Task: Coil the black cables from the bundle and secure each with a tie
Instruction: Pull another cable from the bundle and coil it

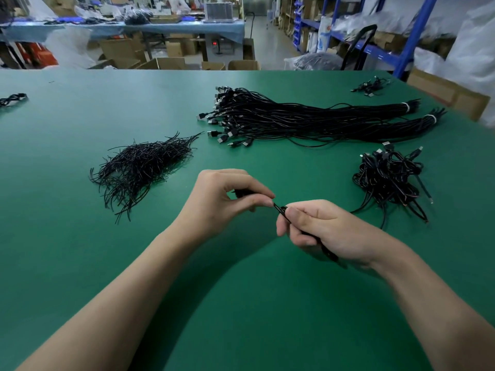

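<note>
Both hands are working close together, on the near side of the cable bundle point(308, 119) on the green table point(80, 263). Right hand point(324, 228) is gripping a coiled black cable point(329, 253), fingers curled round it. Left hand point(225, 202) is pinching a black strand point(278, 209) at the coil's top; can't tell if it's tie or cable end. Twist-tie pile point(142, 167) is lying left of the bundle. Heap of coiled cables point(388, 180) is sitting near-right of the bundle.
</note>
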{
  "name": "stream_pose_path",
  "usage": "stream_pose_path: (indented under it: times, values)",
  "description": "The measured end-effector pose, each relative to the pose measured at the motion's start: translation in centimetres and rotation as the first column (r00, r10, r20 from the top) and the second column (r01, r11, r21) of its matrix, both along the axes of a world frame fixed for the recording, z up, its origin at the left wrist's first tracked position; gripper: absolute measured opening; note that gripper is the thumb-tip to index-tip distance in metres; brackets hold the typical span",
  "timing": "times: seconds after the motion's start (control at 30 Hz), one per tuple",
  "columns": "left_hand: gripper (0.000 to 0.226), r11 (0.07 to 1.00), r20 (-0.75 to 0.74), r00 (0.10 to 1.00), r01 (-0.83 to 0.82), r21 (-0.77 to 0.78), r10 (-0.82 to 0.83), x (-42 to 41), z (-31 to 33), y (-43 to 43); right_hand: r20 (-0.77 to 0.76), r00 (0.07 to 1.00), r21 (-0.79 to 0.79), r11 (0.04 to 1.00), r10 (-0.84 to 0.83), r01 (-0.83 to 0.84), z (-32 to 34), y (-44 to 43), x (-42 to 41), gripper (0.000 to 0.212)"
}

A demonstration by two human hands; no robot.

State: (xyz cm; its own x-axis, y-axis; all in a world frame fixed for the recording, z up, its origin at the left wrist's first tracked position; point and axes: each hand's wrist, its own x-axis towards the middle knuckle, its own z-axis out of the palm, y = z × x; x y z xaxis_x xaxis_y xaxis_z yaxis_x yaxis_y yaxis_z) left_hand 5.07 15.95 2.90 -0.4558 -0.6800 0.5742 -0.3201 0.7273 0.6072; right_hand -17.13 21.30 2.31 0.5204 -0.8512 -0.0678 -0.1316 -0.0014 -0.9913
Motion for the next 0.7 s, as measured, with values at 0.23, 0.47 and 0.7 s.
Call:
stream_pose_path:
  times: [0.23,0.47,0.7]
  values:
    - [0.017,0.986,0.149,0.988,0.057,-0.159,-0.033,-1.0,-0.4,0.3,0.166,0.985,0.127,0.992,-0.042,0.021,-0.3,0.1,0.2,0.033]
    - [0.007,1.000,0.176,0.984,0.008,-0.017,-0.005,-1.1,-0.7,0.6,0.108,0.992,0.098,0.994,-0.058,0.048,-0.6,0.0,0.1,0.033]
    - [0.011,0.996,0.354,0.933,-0.049,-0.073,0.072,-1.5,-0.6,0.9,0.011,0.987,-0.026,0.987,-0.159,0.159,-0.4,-0.4,0.7,0.033]
